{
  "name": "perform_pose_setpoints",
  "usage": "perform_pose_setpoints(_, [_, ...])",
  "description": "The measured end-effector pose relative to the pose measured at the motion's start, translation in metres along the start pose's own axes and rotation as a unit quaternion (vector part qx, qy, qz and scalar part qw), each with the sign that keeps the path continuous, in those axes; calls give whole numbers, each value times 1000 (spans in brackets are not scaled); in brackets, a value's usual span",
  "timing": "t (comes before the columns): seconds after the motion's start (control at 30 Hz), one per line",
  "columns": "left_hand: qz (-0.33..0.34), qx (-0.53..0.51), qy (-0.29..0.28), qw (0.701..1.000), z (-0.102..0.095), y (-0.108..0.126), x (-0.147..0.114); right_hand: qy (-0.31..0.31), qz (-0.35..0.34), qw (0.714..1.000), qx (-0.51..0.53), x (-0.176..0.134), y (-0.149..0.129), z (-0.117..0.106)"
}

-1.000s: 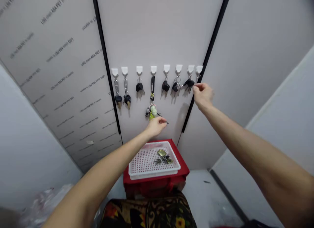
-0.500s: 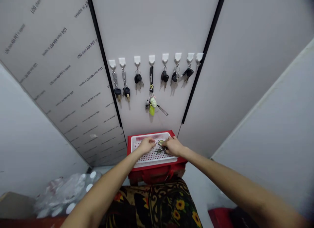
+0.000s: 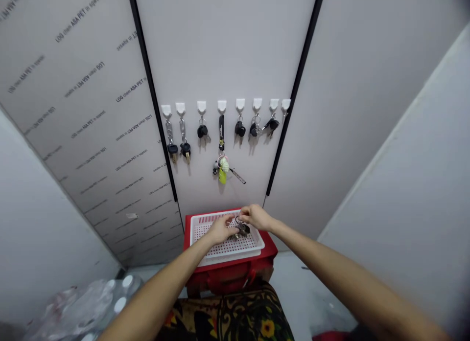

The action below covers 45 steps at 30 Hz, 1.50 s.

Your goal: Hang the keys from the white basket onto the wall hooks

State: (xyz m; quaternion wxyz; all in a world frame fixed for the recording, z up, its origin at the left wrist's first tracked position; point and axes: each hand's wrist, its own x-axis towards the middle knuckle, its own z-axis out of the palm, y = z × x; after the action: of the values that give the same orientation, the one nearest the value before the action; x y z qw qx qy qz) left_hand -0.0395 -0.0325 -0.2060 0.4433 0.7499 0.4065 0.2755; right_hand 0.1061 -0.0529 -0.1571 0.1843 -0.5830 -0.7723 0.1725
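Observation:
A bunch of keys (image 3: pixel 242 229) hangs by its ring from the fingertips of my right hand (image 3: pixel 258 217), which is closed on the ring. The keys are just above the floor of a white perforated plastic basket (image 3: pixel 227 257). My left hand (image 3: pixel 219 229) is beside the bunch on its left, thumb and forefinger apart, with nothing visible held in it. Whether its thumb touches the keys, I cannot tell. On the wall panel, a row of white hooks (image 3: pixel 201 106) carries several key sets, among them a black strap (image 3: pixel 221 131) with a green charm (image 3: pixel 222 174).
The basket stands on a red bag (image 3: pixel 220 277) against the wall. Plastic-wrapped bottles (image 3: pixel 119 304) lie at the lower left. Patterned fabric (image 3: pixel 235 314) covers my lap in front. A dark strip (image 3: pixel 306 67) runs down the panel's right side.
My right hand has lifted the key bunch by its ring from the basket floor. My left hand has come closer to the keys. The view has tilted slightly upward.

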Motion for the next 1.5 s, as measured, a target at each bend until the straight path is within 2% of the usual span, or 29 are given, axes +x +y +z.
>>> perform_pose_setpoints(0.07, [37,14,-13,999,3,10,3,15,7,997,79,1,-6,-10])
perform_pose_setpoints(0.17, [43,47,-6,998,6,34,13,59,26,981,183,5,-16,-33])
perform_pose_setpoints(0.33, [105,57,21,993,-1,100,41,203,48,930,302,14,-21,-96])
perform_pose_setpoints(0.43, [132,58,58,988,-6,146,65,315,56,889,328,22,-19,-141])
perform_pose_setpoints(0.53, [153,49,84,984,-6,186,92,401,55,853,331,31,-16,-181])
perform_pose_setpoints(0.63, [164,28,102,981,-2,215,113,458,49,827,321,41,-12,-210])
perform_pose_setpoints(0.73, [169,14,106,980,2,235,123,499,72,805,311,51,-6,-228])
perform_pose_setpoints(0.9, [169,11,105,980,3,243,130,519,128,793,292,62,1,-236])
perform_pose_setpoints(1.1, [165,1,103,981,-2,227,133,522,159,773,325,72,2,-235])
perform_pose_setpoints(1.23, [137,-16,94,986,-9,215,122,518,174,770,329,76,3,-236])
perform_pose_setpoints(1.37, [144,-94,44,984,-21,216,83,513,183,770,334,77,3,-233])
perform_pose_setpoints(1.5, [238,-171,-49,955,-36,225,8,512,182,772,330,76,1,-228])
